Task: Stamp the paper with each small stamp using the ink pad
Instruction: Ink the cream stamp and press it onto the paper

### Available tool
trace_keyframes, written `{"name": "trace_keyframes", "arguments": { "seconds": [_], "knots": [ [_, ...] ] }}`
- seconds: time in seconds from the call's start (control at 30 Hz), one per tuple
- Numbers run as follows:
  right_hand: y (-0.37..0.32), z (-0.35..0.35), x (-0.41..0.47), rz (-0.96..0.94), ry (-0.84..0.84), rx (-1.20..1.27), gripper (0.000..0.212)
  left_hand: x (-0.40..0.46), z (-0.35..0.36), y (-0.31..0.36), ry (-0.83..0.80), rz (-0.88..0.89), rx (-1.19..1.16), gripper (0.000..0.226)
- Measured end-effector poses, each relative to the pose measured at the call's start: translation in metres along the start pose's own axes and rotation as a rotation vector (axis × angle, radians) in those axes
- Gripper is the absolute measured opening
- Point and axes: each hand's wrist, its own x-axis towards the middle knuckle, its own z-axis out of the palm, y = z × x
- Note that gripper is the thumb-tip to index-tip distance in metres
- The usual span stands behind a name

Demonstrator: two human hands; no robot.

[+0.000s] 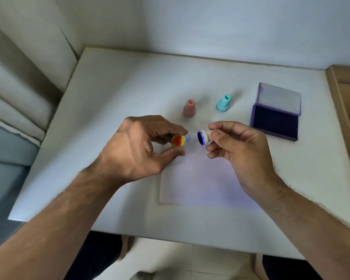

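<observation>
My left hand [143, 146] pinches a small round cap [177, 140] with an orange and yellow face between thumb and fingers. My right hand [236, 150] grips a cream stamp [203, 137] sideways, its blue inked face turned toward the left hand. Both hover over the top edge of the white paper [206, 182], where one small blue print [188, 137] shows between the hands. A pink stamp [189, 107] and a teal stamp [224, 102] stand upright behind the paper. The open purple ink pad [275, 123] lies to the right, its clear lid folded back.
Everything sits on a white table [113, 93] set against a pale wall. A wooden surface [348, 93] borders the table's right edge, and cushioned seating [14, 98] lies to the left. My legs show below the table's near edge.
</observation>
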Motion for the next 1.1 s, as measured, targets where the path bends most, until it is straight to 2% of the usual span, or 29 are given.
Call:
{"name": "trace_keyframes", "arguments": {
  "seconds": [0.4, 0.53, 0.7, 1.1],
  "knots": [
    [0.006, 0.005, 0.003, -0.017, 0.092, -0.041, 0.011, -0.002, 0.007, -0.003, -0.011, -0.059, 0.109, 0.027],
    [0.001, 0.009, 0.003, -0.089, 0.1, -0.234, 0.013, -0.002, 0.007, -0.005, -0.03, -0.083, 0.094, 0.027],
    [0.0, 0.012, 0.006, -0.316, 0.118, -0.569, 0.018, -0.003, 0.007, -0.007, -0.046, -0.094, 0.074, 0.029],
    [0.001, 0.015, 0.006, -0.497, 0.047, -0.809, 0.024, -0.002, 0.007, -0.011, -0.065, -0.1, 0.06, 0.029]
  ]
}}
